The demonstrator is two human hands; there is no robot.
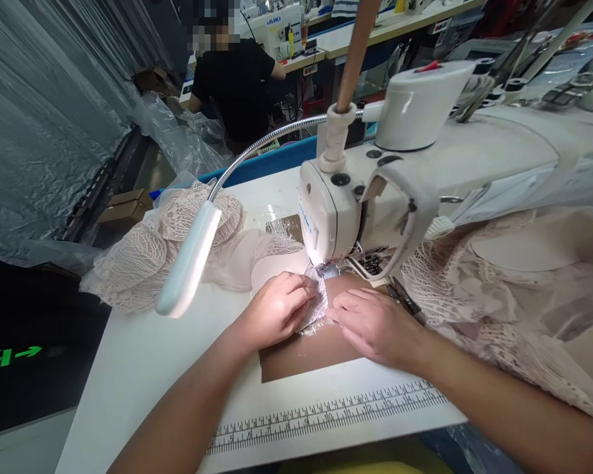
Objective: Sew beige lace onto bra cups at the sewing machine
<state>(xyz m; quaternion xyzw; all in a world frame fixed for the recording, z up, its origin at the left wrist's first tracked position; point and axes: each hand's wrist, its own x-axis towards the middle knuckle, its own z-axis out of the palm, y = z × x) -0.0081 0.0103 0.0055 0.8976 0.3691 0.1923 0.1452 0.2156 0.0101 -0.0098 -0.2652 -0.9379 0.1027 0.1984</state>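
A piece of pale lace fabric (319,304) lies under the needle area of the white sewing machine (321,210). My left hand (281,306) is closed on its left side, fingers curled and pressed together. At the right edge of the lace, my right hand (370,322) pinches the fabric between thumb and fingers. Beneath both hands is a brown sheet (296,362) on the table. A smooth beige cup-shaped piece (267,268) joins the lace behind my left hand. The needle tip itself is too small to make out.
Beige lace garments are heaped at the left (133,263) and right (524,276). A lamp (190,260) on a bendy neck hangs over the table's left side. A printed ruler (326,418) runs along the front edge. Another person (234,85) sits beyond.
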